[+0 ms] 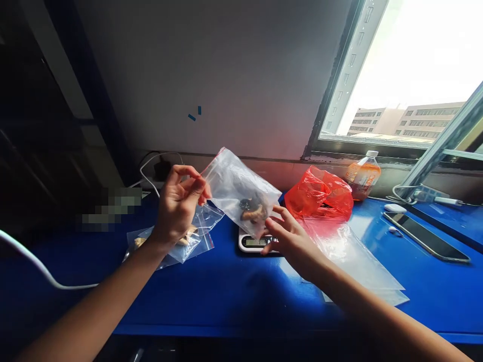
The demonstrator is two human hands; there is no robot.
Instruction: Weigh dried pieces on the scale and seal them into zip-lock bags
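Observation:
My left hand (181, 201) pinches the top corner of a clear zip-lock bag (234, 176) with a red seal line. Dark brown and tan pieces (252, 208) lie in the bag's low end, their kind unclear. At that end is my right hand (290, 239), fingers apart and curved beside the bag; whether they touch it is hard to tell. Behind and below hangs a white digital scale (247, 249), partly covered by the bag and my right hand. Its display digits are too small to read. Left of the scale, filled zip-lock bags (206, 241) with pale tan pieces lie partly behind my left wrist.
A red plastic bag (320, 193) and an orange drink bottle (364, 176) stand at the back right. Flat clear bags (350, 256) lie before them. Further right are a phone (426, 236) and earbuds. A white cable (41, 269) crosses the blue table (211, 301) at left.

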